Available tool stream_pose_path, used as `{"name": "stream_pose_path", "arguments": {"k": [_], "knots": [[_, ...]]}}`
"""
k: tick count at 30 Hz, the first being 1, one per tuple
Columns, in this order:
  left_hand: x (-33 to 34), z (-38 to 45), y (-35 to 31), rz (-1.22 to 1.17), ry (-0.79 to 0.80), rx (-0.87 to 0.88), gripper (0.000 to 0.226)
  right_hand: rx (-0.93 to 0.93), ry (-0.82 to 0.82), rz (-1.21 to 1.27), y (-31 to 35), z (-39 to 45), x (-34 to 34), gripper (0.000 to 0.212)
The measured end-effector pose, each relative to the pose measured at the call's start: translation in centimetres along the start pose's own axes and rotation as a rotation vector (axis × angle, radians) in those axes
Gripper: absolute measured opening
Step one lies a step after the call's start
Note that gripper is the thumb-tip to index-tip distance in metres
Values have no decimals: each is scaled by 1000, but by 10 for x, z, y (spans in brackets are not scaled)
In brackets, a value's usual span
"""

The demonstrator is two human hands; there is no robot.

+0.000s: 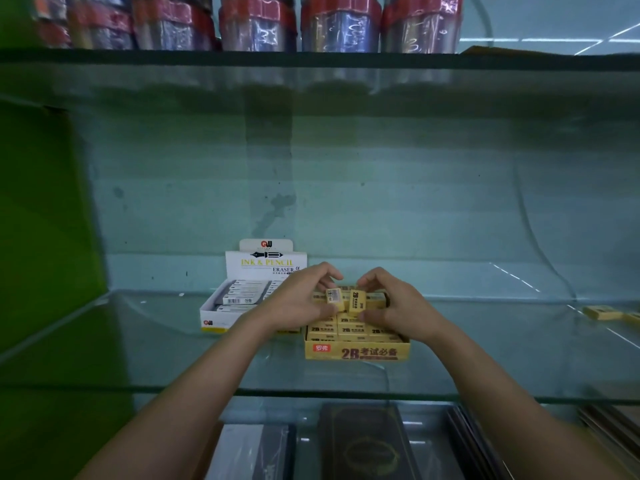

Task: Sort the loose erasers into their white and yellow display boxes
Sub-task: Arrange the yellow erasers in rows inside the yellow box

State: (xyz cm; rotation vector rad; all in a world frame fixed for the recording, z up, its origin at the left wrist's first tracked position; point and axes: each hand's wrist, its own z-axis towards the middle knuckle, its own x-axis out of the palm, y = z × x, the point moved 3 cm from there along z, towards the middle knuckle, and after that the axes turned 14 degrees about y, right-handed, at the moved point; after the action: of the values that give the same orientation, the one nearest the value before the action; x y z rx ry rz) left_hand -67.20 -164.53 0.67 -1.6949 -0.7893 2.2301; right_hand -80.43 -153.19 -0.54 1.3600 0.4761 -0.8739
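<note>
**Both hands over the yellow box**

The left hand (304, 299) pinches one yellow eraser (335, 298), the right hand (391, 303) another (357, 301), both just above the yellow display box (356, 353), nearly full. The white display box (221, 313) stands touching its left side. Both sit near the glass shelf's (104, 341) front edge. Two loose erasers (602, 312) lie far right, open glass between.

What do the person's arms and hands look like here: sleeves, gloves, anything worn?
Both arms are bare right to the bottom edge of the frame; no sleeves show. The left hand and right hand wear no gloves. No rings, watch, bracelet or wristband are visible on the fingers or wrists, and there are no tags or markings. Nails look short, though the dim light hides detail.
</note>
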Motion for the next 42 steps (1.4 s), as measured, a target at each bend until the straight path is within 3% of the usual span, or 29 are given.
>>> {"name": "stream_pose_path", "arguments": {"k": [3,11,15,19,29,34,42], "knots": [[-1,1,0,-48,-77,47,16,-5,-38,-18,0,0,-1,38],[-6,2,6,-52,-265,21,22,15,-29,-6,2,-2,-1,36],[-4,-2,0,-130,-203,83,20,3,-7,-14,5,-6,-1,38],[-3,-5,2,55,-158,28,15,29,32,-60,7,-10,-1,37],[1,-9,-4,237,-74,-1,20,94,-68,-203,5,-11,-2,27],[1,-8,-7,256,-57,-8,29,183,-124,-198,4,-9,-4,38],[-2,-12,-3,245,-79,-29,36,132,-116,-203,9,-12,-5,19]]}}
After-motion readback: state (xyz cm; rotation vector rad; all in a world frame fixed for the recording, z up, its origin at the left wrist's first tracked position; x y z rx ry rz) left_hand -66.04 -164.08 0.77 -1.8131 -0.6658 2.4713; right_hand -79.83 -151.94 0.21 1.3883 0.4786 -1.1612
